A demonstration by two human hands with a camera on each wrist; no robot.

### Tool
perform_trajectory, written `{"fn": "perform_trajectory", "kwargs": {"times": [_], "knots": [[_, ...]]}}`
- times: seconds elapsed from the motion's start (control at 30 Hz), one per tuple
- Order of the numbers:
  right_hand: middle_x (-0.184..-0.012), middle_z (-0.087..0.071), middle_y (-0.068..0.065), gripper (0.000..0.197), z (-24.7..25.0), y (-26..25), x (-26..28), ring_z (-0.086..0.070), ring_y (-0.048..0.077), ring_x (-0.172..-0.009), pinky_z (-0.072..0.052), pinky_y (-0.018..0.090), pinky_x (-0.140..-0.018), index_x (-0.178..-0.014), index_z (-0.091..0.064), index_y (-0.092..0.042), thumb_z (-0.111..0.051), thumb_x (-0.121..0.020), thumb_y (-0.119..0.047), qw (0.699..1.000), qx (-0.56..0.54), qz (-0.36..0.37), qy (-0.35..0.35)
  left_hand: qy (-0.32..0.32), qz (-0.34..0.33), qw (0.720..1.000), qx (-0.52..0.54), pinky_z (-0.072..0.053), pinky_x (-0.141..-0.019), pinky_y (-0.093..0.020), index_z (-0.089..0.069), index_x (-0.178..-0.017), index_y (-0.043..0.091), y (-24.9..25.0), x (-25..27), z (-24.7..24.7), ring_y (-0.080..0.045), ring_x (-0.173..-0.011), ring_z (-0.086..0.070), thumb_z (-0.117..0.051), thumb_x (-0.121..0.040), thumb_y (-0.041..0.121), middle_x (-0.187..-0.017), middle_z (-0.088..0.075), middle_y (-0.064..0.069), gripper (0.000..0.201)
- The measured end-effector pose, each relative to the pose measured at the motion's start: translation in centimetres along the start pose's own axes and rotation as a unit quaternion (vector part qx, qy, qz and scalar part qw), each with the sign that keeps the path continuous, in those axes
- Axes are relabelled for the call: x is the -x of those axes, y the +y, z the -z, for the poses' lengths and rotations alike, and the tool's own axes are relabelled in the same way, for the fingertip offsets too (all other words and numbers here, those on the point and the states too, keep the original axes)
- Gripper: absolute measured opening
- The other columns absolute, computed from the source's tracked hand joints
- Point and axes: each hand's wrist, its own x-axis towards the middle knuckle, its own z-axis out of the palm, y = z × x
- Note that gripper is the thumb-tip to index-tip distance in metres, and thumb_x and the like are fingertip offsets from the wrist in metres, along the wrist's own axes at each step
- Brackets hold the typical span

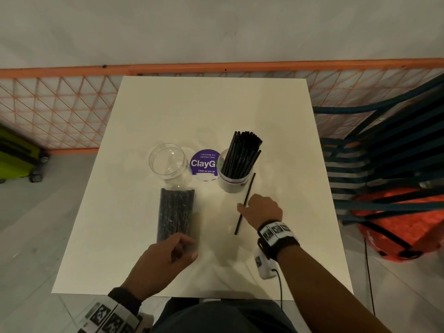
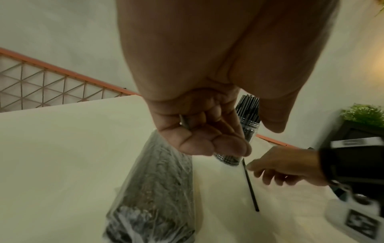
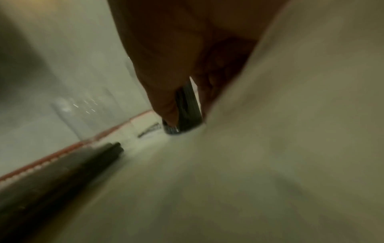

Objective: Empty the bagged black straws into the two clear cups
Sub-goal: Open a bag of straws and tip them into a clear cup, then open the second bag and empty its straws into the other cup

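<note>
Head view is showing a square white table [image 1: 149, 111] carrying everything. A clear plastic bag of black straws [image 1: 176, 212] is lying flat at left-centre, its far end just short of an empty clear round cup [image 1: 168, 162]. Right of that cup a second clear round cup [image 1: 234, 175] is standing packed with upright black straws [image 1: 242, 155]; a round purple "ClayGo" sticker [image 1: 203, 163] is sitting between the two cups. Left hand [image 1: 163, 260] is hovering at the bag's near end, fingers curled; whether they are gripping the plastic, cannot tell. Right hand [image 1: 263, 209] is reaching onto a single loose black straw [image 1: 245, 204] lying beside the full cup, thumb and fingertips touching it; actual pinch, cannot tell.
</note>
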Motion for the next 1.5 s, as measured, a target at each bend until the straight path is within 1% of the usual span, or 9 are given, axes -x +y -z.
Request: {"fn": "perform_trajectory", "kwargs": {"times": [0.3,0.43,0.53,0.67,1.0,1.1,1.2,1.33,1.5], "knots": [[-0.079,-0.073,0.002,0.036,0.5,-0.1,-0.4,-0.069,0.025,-0.077,-0.058,0.038,-0.074,-0.081,-0.069,-0.014,-0.062,-0.076,-0.049,0.978,-0.198,-0.065,-0.024,0.018,0.047,0.999,0.006,-0.043,-0.064,-0.011,-0.062,-0.106,0.038,-2.2,2.3,0.0,-0.004,-0.075,-0.063,-0.065,-0.089,0.047,-0.084,-0.068,0.014,0.020],[-0.068,-0.072,-0.003,0.009,5.4,0.5,5.3,-0.065,0.010,-0.053,-0.058,0.035,-0.064,-0.078,-0.063,-0.019,-0.062,-0.084,-0.026,0.905,-0.401,0.023,0.141,0.021,0.077,0.997,0.023,-0.044,-0.063,-0.015,-0.062,-0.103,0.039,-3.9,2.8,-0.6,-0.005,-0.067,-0.061,-0.066,-0.088,0.047,-0.078,-0.067,0.009,0.018],[-0.071,-0.072,-0.002,0.007,9.4,-0.7,6.7,-0.067,0.011,-0.055,-0.054,0.028,-0.055,-0.085,-0.062,-0.020,-0.062,-0.089,-0.026,0.845,-0.420,0.150,0.295,0.003,0.096,0.995,0.002,-0.045,-0.064,-0.018,-0.059,-0.103,0.040,-4.7,2.9,-0.9,-0.004,-0.065,-0.062,-0.064,-0.089,0.048,-0.081,-0.067,0.010,0.016],[-0.070,-0.069,-0.006,0.010,10.4,-2.7,3.4,-0.066,0.012,-0.061,-0.053,0.027,-0.061,-0.092,-0.065,-0.018,-0.065,-0.091,-0.028,0.840,-0.347,0.204,0.364,0.053,0.112,0.990,-0.064,-0.054,-0.071,-0.026,-0.053,-0.104,0.041,-5.7,2.2,-1.6,-0.002,-0.076,-0.062,-0.063,-0.084,0.058,-0.098,-0.060,0.014,0.027],[-0.069,-0.065,-0.013,0.020,6.7,-3.7,1.0,-0.064,0.011,-0.068,-0.055,0.035,-0.072,-0.087,-0.066,-0.023,-0.064,-0.089,-0.043,0.909,-0.254,0.156,0.291,0.090,0.193,0.976,-0.052,-0.053,-0.088,-0.048,-0.022,-0.145,0.026,-6.2,-2.2,-2.0,-0.031,-0.116,-0.061,-0.063,-0.066,0.080,-0.137,-0.053,-0.009,0.105],[-0.064,-0.063,-0.012,0.021,5.7,-3.7,2.4,-0.063,0.014,-0.062,-0.055,0.038,-0.067,-0.082,-0.062,-0.023,-0.063,-0.090,-0.042,0.908,-0.243,0.152,0.304,0.060,0.218,0.974,-0.009,-0.053,-0.092,-0.046,-0.019,-0.146,0.024,-6.9,-2.8,-2.5,-0.032,-0.116,-0.062,-0.068,-0.065,0.077,-0.137,-0.057,-0.010,0.109],[-0.067,-0.063,-0.014,0.013,3.1,-4.3,4.6,-0.061,0.010,-0.061,-0.052,0.031,-0.065,-0.083,-0.057,-0.028,-0.066,-0.088,-0.037,0.934,-0.211,0.191,0.218,0.018,0.211,0.975,0.069,-0.054,-0.089,-0.042,-0.035,-0.136,0.021,-8.0,-3.0,-2.6,-0.030,-0.107,-0.065,-0.074,-0.068,0.068,-0.126,-0.066,-0.008,0.092],[-0.120,-0.058,-0.013,0.049,-2.0,-5.8,6.8,-0.064,0.011,-0.078,-0.051,0.033,-0.072,-0.126,-0.041,-0.043,-0.065,-0.084,-0.035,0.956,-0.006,0.288,-0.046,-0.015,0.197,0.963,0.184,-0.054,-0.070,-0.032,-0.051,-0.124,0.020,-8.5,-2.9,-1.6,-0.019,-0.091,-0.066,-0.077,-0.072,0.060,-0.109,-0.068,0.001,0.071],[-0.156,-0.022,0.002,0.099,-6.8,-8.5,7.8,-0.057,0.028,-0.110,-0.056,0.039,-0.072,-0.150,-0.002,-0.042,-0.071,-0.079,-0.032,0.929,0.109,0.344,-0.084,-0.061,0.170,0.915,0.359,-0.051,-0.062,-0.029,-0.059,-0.118,0.019,-8.8,-2.2,0.9,-0.019,-0.078,-0.067,-0.073,-0.067,0.065,-0.104,-0.073,-0.006,0.070]]}}
